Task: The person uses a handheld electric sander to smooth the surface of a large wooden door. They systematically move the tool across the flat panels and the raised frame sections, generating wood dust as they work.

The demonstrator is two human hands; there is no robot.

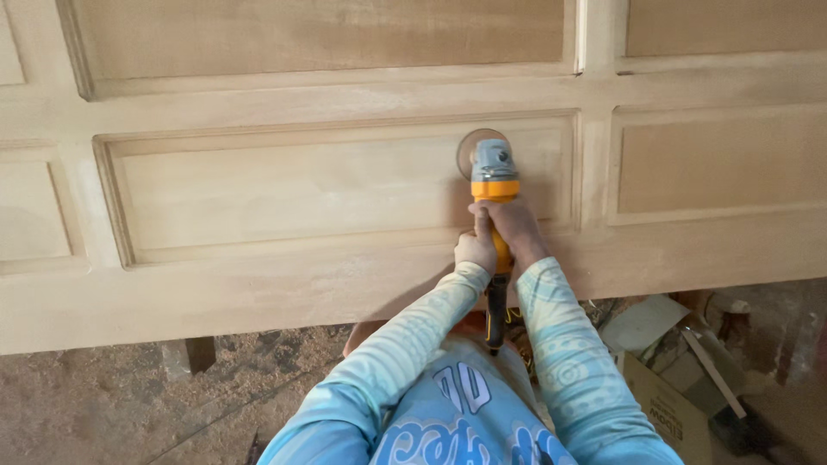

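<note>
Both hands, left hand (475, 250) and right hand (517, 231), clench fingers around a yellow sander (494, 185) on the smooth panelled wooden door (293, 185).

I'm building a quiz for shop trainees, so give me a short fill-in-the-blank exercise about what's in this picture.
1. Both hands, left hand and right hand, hold a yellow and grey power ____.
2. The tool's round disc rests on a recessed ____ of the pale wooden door.
3. The sleeves are light ____.
4. The floor under the door is strewn with ____.

Missing words: sander; panel; blue; sawdust
</note>
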